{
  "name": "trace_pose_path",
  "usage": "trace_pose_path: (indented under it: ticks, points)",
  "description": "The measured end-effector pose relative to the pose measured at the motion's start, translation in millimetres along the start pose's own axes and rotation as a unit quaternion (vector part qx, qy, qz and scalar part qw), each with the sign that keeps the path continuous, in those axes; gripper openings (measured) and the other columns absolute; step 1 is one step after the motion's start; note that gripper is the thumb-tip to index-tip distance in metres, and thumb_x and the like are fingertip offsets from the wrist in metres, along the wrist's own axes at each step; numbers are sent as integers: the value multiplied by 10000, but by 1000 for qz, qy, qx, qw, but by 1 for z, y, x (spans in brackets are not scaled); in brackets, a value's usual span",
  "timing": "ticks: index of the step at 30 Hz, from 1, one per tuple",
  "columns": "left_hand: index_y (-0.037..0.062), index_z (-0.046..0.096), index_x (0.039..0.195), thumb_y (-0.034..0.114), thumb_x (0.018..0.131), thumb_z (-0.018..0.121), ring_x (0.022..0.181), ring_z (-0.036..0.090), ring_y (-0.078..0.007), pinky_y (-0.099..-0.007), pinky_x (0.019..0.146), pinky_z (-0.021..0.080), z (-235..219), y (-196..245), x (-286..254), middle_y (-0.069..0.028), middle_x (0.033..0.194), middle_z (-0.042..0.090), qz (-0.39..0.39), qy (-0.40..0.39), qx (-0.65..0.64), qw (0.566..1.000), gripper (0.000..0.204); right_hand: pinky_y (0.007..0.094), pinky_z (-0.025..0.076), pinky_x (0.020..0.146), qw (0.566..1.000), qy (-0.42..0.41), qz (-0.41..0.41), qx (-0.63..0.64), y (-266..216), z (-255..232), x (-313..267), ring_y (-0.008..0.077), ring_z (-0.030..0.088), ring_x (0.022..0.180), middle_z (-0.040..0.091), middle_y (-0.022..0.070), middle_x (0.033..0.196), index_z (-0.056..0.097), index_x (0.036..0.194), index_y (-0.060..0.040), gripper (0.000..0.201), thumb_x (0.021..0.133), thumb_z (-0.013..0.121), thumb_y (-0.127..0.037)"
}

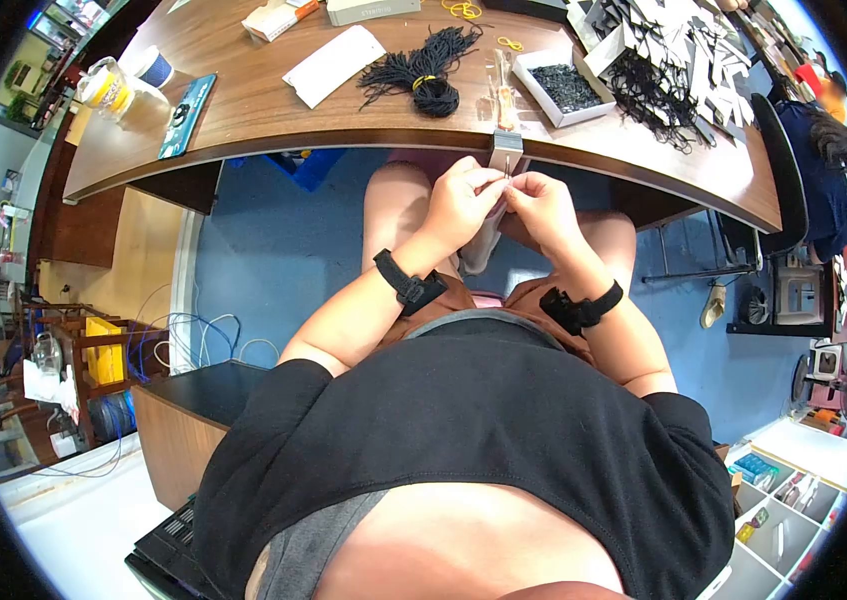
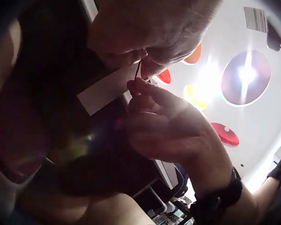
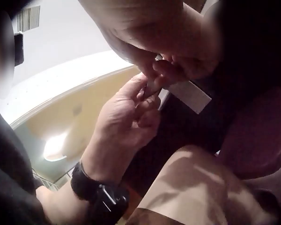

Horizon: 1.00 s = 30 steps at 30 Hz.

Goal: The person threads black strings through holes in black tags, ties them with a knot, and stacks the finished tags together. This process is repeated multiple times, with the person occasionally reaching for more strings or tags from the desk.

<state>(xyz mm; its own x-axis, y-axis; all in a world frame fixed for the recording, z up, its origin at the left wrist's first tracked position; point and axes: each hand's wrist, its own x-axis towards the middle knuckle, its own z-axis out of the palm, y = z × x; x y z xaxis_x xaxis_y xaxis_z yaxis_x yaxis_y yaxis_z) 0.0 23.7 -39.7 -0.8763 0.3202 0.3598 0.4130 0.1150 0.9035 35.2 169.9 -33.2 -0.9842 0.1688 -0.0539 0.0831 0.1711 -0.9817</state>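
Observation:
Both hands meet just in front of the table edge, fingertips nearly together. My left hand [image 1: 463, 207] pinches one end of a thin dark cord [image 2: 138, 69]. The fingers of my right hand [image 1: 546, 212] pinch the same cord a short way off; in the left wrist view it spans the small gap between the two hands. Right beyond the fingertips, a grey metal bracket [image 1: 507, 143] is fixed on the table edge, with a thin pin pointing toward the hands. Curled fingers hide the cord's ends.
On the wooden table [image 1: 243, 95] lie a bundle of black cords [image 1: 430, 75], a white box [image 1: 334, 66] and an open tray [image 1: 583, 112] of small dark pieces. Black cords and white cards [image 1: 663, 75] pile up at right. Cups [image 1: 108, 90] stand at left.

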Motion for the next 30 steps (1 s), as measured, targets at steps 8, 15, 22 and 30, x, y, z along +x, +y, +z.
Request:
trace_pose_path:
  ticks: [8,15,22,30]
  points:
    - [-5,682,899,78,812,641,660,502,-134,-252,610,407,-1,-8,-5,-62,714,541,-20,-35,-32,999,128,260,466,536,922,156,-266,-235,-53,-3,-15,144,571,576,601,46,771,648,959,-88,211,757,654,-27]
    - [-19,675,902,99,820,634,733,566,-168,-273,677,451,-1,-12,-7,-91,765,587,-19,-15,11,1000,149,287,490,568,873,158,-365,-283,-42,-2,-8,219,615,641,605,68,803,654,849,-78,127,733,681,-34]
    - [-26,673,890,99,815,641,747,575,-181,-283,688,458,1,-9,-7,-106,786,593,-50,-31,17,998,149,224,446,541,975,89,-169,-109,-44,-3,-5,128,524,550,590,65,778,629,830,-36,102,734,658,-18]
    - [1,688,871,158,796,658,745,607,-225,-322,692,466,-5,-13,-10,-144,796,617,-82,-46,-34,995,176,282,489,591,914,91,-292,-268,-57,-9,-16,197,611,650,614,50,816,643,828,-82,97,738,677,-77]
